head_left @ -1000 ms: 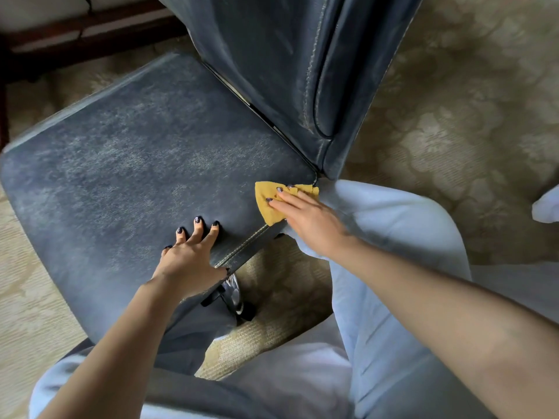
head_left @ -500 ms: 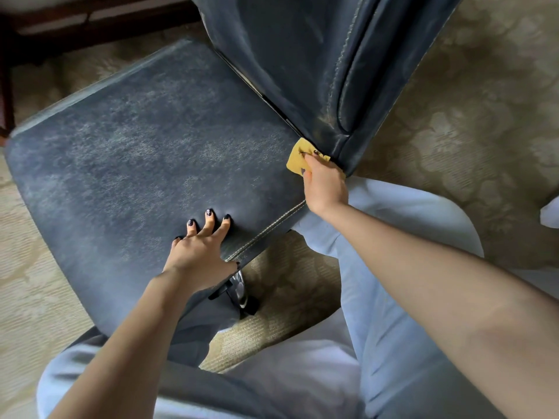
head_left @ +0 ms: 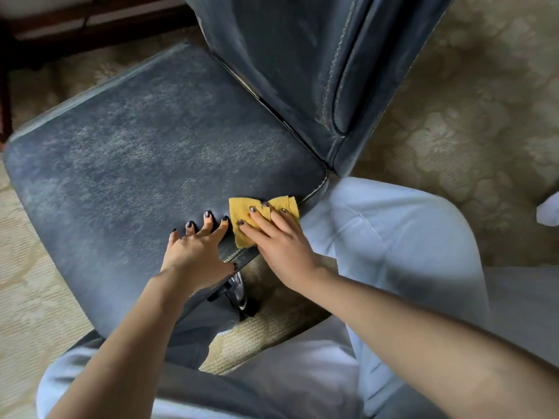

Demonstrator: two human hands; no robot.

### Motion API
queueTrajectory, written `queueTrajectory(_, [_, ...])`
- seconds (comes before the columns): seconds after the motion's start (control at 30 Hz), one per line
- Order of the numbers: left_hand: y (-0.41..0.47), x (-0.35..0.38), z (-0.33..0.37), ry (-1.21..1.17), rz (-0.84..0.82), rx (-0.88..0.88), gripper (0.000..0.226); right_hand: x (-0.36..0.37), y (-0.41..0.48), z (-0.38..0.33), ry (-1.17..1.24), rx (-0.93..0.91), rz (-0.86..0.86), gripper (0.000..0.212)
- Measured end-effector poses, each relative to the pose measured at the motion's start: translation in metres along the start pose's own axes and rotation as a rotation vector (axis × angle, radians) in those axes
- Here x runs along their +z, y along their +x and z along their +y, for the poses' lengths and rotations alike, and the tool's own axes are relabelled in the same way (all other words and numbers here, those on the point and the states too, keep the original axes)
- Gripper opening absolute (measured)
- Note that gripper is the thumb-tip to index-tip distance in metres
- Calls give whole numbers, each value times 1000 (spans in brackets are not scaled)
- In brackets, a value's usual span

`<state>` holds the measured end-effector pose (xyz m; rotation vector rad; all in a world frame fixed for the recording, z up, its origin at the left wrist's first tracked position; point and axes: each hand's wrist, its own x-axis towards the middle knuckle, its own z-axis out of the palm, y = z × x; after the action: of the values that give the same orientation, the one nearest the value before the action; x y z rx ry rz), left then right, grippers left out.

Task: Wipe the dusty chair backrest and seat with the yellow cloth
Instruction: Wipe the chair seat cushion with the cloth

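Off the backrest (head_left: 287, 71) now, your flat right hand (head_left: 281, 246) presses the yellow cloth (head_left: 240, 211) onto the dusty seat (head_left: 151, 152) beside your spread left hand (head_left: 196, 252).

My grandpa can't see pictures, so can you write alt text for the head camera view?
A person's right hand presses a yellow cloth flat on the near edge of a dusty dark blue fabric chair seat. The left hand rests beside it with fingers spread; the dusty backrest rises behind.

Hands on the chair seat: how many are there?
2. The left hand rests with spread fingers at the near edge of the seat; the right hand presses the yellow cloth flat beside it.
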<state>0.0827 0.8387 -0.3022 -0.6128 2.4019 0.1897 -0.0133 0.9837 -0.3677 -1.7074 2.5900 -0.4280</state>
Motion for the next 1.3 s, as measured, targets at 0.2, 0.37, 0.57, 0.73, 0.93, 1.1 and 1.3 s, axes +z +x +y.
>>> queueTrajectory(0.2, [1,1,-1,-23,2,12,86,-15,1,49,77,21,38,50])
queueTrajectory(0.37, [0,1,-1,-7,-4,11,87,-27,9,79,156,244,1,46])
queueTrajectory(0.57, [1,1,-1,-24,-6,15,86,-31,19,83,393,641,93,45])
queueTrajectory(0.73, [2,2,-2,-13,0,18,87,-33,23,45,581,938,116,43])
queueTrajectory(0.93, [3,4,0,21,14,8,88,-36,4,0,652,864,57,41])
queueTrajectory(1.1, [3,6,2,24,22,0,90,-33,-14,-24,657,693,35,38])
queueTrajectory(1.3, [2,5,2,18,23,-2,92,-45,-32,-7,673,540,-187,26])
